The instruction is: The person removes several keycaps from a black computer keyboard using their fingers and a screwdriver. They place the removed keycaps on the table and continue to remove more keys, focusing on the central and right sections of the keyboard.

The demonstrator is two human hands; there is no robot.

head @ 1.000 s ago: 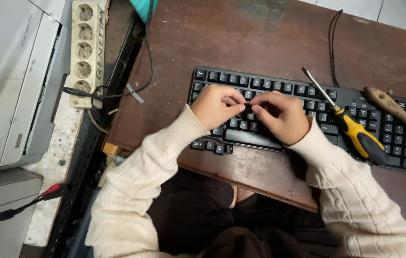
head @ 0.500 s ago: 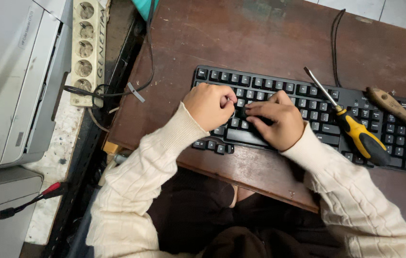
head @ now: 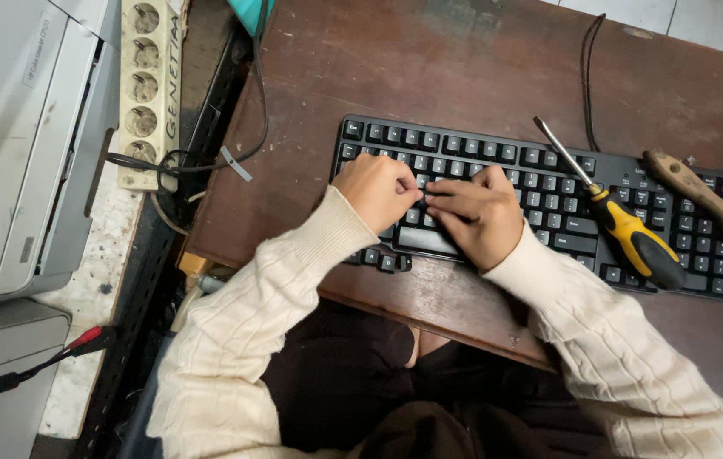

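A black keyboard [head: 549, 183] lies on a brown wooden table [head: 429, 68]. Both my hands rest on its left half, in cream knitted sleeves. My left hand [head: 376, 191] is curled, thumb and fingers pinched on a key in the middle rows. My right hand [head: 479, 214] is curled beside it, its fingertips meeting the left hand's on the same spot. The key itself is hidden under the fingers. A screwdriver [head: 629, 238] with a yellow and black handle lies across the keyboard to the right of my right hand.
A wooden-handled brush [head: 702, 200] lies on the keyboard's right end. The keyboard's cable [head: 587, 76] runs toward the far table edge. Left of the table are a cream power strip [head: 149, 85], a grey printer [head: 21, 144] and a red-tipped lead [head: 81, 342].
My two hands have drawn closer together, and their fingertips now meet over one key. The screwdriver and brush have not moved.
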